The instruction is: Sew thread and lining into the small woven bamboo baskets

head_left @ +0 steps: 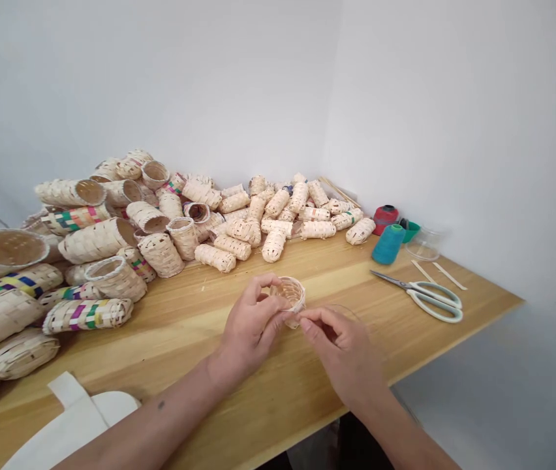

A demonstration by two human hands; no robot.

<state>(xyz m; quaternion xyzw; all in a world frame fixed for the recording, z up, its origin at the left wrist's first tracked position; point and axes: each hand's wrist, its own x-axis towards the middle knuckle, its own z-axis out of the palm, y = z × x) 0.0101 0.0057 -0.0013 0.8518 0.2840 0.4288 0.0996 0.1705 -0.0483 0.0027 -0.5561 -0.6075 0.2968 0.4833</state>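
A small woven basket (293,295) of pale strips stands over the table in front of me, its round mouth facing up. My left hand (253,320) is closed on the basket's left and near side, thumb and fingers at the rim. Against the near right of the rim, my right hand (341,346) pinches with thumb and forefinger. A thin strand (344,308) curves above the right hand and seems to run from its fingertips. What exactly lies between those fingertips is too small to see clearly.
Woven baskets (160,254) are heaped along the table's left and back. Scissors (425,294) lie at right, near a teal thread spool (388,245), a red spool (384,219), a clear plastic cup (423,243) and flat strips (449,275). A white object (77,418) sits front left.
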